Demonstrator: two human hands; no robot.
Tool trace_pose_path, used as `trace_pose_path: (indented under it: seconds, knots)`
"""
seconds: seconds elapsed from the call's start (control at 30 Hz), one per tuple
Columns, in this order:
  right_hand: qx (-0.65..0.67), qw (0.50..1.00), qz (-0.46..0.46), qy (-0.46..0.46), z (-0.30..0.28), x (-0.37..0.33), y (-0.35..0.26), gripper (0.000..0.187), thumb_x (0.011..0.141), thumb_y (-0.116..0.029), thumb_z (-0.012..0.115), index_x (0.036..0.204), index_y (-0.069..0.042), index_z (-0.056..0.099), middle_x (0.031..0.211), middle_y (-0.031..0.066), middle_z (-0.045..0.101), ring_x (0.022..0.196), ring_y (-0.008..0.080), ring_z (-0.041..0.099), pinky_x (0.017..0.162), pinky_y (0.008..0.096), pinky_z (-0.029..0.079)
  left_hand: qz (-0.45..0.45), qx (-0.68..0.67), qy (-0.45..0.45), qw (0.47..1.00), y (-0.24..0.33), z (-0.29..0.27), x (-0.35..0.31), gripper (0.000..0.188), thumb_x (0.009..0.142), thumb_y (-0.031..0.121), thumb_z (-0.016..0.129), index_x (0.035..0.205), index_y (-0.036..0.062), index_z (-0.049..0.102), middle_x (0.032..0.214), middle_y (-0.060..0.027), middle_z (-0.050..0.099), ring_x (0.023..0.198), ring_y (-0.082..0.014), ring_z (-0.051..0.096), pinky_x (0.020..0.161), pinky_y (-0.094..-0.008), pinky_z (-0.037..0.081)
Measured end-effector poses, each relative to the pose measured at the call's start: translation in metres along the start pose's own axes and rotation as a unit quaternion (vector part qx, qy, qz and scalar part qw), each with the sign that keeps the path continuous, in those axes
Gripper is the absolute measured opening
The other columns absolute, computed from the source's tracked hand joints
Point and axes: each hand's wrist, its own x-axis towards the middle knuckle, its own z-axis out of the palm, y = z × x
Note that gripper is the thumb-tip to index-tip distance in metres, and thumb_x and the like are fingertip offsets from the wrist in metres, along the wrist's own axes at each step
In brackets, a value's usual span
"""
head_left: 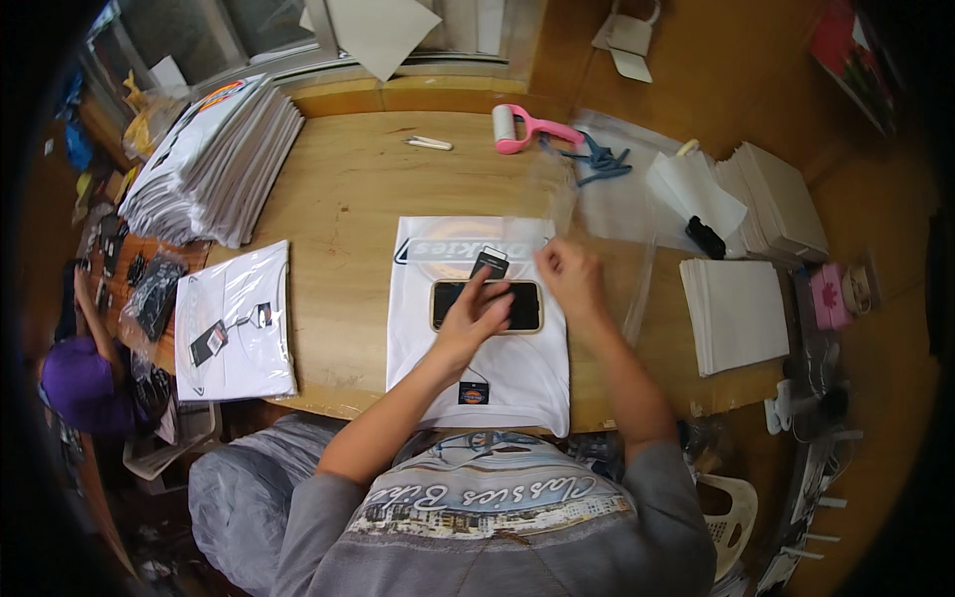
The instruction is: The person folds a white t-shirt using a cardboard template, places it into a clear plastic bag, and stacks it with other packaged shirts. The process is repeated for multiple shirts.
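A folded white T-shirt [416, 343] with a printed band lies on the table before me, and a black neck label [474, 393] shows at its near end. On the shirt rests a smartphone [525, 308] with a dark screen. My left hand [466, 323] is over the phone, fingers spread, its fingertips by a black hang tag [490, 264]; whether they touch the tag is unclear. My right hand [574, 279], at the shirt's far right, has its fingers pinched on a clear plastic bag [557, 204], which is blurred and see-through.
Stacked white bagged shirts [224, 164] stand far left, with one bagged shirt [239, 328] nearer. A pink lint roller [517, 129], thread snips [430, 143] and blue cord [602, 159] lie at the back. White stacks [734, 316] sit right. Someone in a purple cap [85, 383] is at left.
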Motion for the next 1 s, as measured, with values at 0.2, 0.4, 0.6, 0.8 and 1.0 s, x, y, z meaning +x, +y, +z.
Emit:
trace_pose_path:
  seconds: [0.2, 0.4, 0.6, 0.8, 1.0]
  knots:
    - [0.026, 0.988, -0.127, -0.080, -0.021, 0.001, -0.049, 0.015, 0.069, -0.008, 0.061, 0.082, -0.003, 0.056, 0.085, 0.0121, 0.057, 0.083, 0.0273, 0.054, 0.072, 0.0359, 0.042, 0.193, -0.041, 0.174, 0.965, 0.030, 0.009, 0.047, 0.021, 0.084, 0.014, 0.050, 0.100, -0.0010, 0.052, 0.075, -0.0062, 0.058, 0.057, -0.0098, 0.052, 0.053, -0.0203, 0.044]
    - [-0.087, 0.927, -0.355, -0.082, -0.070, 0.104, -0.081, 0.028, 0.069, -0.008, 0.063, 0.095, -0.006, 0.053, 0.101, 0.0077, 0.055, 0.107, 0.0244, 0.042, 0.093, 0.0385, 0.027, 0.213, 0.156, -0.012, 0.964, 0.140, 0.009, 0.041, 0.017, 0.085, 0.012, 0.047, 0.101, 0.0048, 0.047, 0.061, -0.0047, 0.053, 0.039, -0.0056, 0.039, 0.033, -0.0169, 0.028]
    - [0.271, 0.916, -0.134, -0.263, -0.102, 0.138, -0.087, 0.010, 0.077, 0.001, 0.048, 0.085, -0.005, 0.045, 0.080, 0.0032, 0.051, 0.067, 0.0077, 0.052, 0.061, 0.0217, 0.044, 0.395, 0.362, 0.040, 0.843, 0.216, -0.014, 0.023, 0.025, 0.082, -0.009, 0.031, 0.097, 0.0046, 0.045, 0.074, -0.0087, 0.055, 0.039, -0.0034, 0.038, 0.032, -0.0151, 0.030]
    - [0.136, 0.938, -0.249, -0.197, -0.109, 0.136, -0.116, 0.030, 0.068, 0.015, 0.041, 0.085, -0.005, 0.055, 0.080, 0.0019, 0.040, 0.069, 0.0114, 0.046, 0.061, 0.0238, 0.044, 0.287, 0.506, 0.012, 0.813, 0.248, -0.026, 0.009, 0.046, 0.069, -0.016, 0.045, 0.110, 0.0033, 0.048, 0.102, -0.0039, 0.052, 0.059, -0.0044, 0.046, 0.049, -0.0160, 0.041]
    - [-0.205, 0.892, -0.386, -0.116, -0.104, 0.143, -0.108, 0.039, 0.058, 0.012, 0.047, 0.081, -0.013, 0.066, 0.084, 0.0044, 0.043, 0.077, 0.0205, 0.045, 0.068, 0.0310, 0.041, 0.303, 0.572, -0.039, 0.761, 0.265, -0.030, 0.016, 0.059, 0.068, -0.012, 0.053, 0.122, 0.0072, 0.039, 0.113, -0.0034, 0.046, 0.070, -0.0066, 0.047, 0.061, -0.0179, 0.041]
